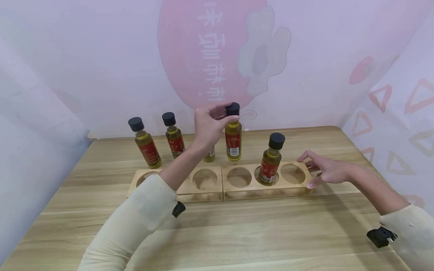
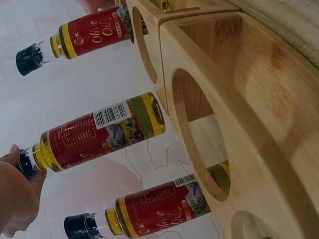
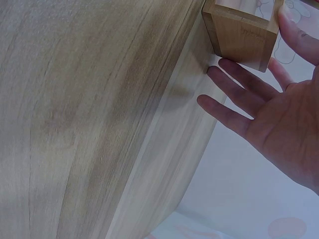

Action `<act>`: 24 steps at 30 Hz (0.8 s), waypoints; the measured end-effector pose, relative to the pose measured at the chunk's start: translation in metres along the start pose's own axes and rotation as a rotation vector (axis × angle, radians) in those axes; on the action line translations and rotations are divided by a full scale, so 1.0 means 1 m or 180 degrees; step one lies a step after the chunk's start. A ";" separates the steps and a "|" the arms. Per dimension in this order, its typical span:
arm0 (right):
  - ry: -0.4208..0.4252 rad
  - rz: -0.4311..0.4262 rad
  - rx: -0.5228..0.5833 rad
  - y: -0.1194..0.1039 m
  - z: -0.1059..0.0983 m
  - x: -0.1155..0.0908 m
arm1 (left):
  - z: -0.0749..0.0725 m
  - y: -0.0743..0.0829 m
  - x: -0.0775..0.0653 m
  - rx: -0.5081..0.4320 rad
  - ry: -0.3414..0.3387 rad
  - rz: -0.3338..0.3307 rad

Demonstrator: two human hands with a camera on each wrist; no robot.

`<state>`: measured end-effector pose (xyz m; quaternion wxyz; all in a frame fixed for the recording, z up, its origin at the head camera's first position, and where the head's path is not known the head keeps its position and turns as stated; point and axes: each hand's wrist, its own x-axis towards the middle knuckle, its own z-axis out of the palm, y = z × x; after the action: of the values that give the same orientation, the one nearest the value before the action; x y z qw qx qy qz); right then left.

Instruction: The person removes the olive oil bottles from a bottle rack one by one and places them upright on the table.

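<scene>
My left hand (image 1: 207, 126) pinches the black cap of an olive oil bottle (image 1: 233, 141) between thumb and fingers. This bottle is upright, its base just behind a wooden bottle rack (image 1: 244, 194) with round holes. In the left wrist view, its red label and barcode (image 2: 112, 115) show. Another olive oil bottle (image 1: 270, 163) stands in the rack's middle hole. At the rack's right end, my right hand (image 1: 327, 170) holds the corners with thumb and index finger. The right wrist view shows its other fingers (image 3: 234, 89) stretched out beside the end panel (image 3: 239, 40).
A second wooden rack (image 1: 200, 197) abuts the first on the left, partly covered by my left forearm. Behind it stand a far-left bottle (image 1: 148, 150), another bottle (image 1: 176, 142) and a third (image 1: 210, 154) mostly hidden by my left hand. A printed cloth (image 1: 118, 67) hangs behind the table.
</scene>
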<state>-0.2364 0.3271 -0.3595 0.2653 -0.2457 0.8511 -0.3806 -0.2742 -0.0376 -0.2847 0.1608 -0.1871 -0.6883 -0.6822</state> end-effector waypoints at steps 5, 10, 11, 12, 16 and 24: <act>0.0009 0.0000 -0.0028 0.000 0.000 0.000 | 0.002 -0.006 0.003 0.0019 0.0026 -0.0008; 0.0015 -0.0005 -0.0040 -0.001 0.000 0.000 | 0.002 -0.010 0.004 0.0063 0.0046 -0.0050; 0.0019 -0.0005 -0.0041 -0.001 0.001 0.000 | 0.002 -0.011 0.004 0.0063 0.0057 -0.0066; 0.0017 -0.0007 -0.0035 -0.002 0.001 0.000 | 0.002 -0.012 0.005 0.0066 0.0070 -0.0076; 0.0018 -0.0006 -0.0025 -0.003 0.001 0.000 | 0.003 -0.017 0.006 0.0092 0.0082 -0.0117; 0.0036 0.0023 0.0041 -0.003 0.002 -0.001 | 0.007 -0.024 0.006 0.0182 0.0107 -0.0183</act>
<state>-0.2336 0.3252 -0.3578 0.2634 -0.2387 0.8510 -0.3865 -0.2905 -0.0299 -0.3033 0.1579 -0.1510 -0.7098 -0.6696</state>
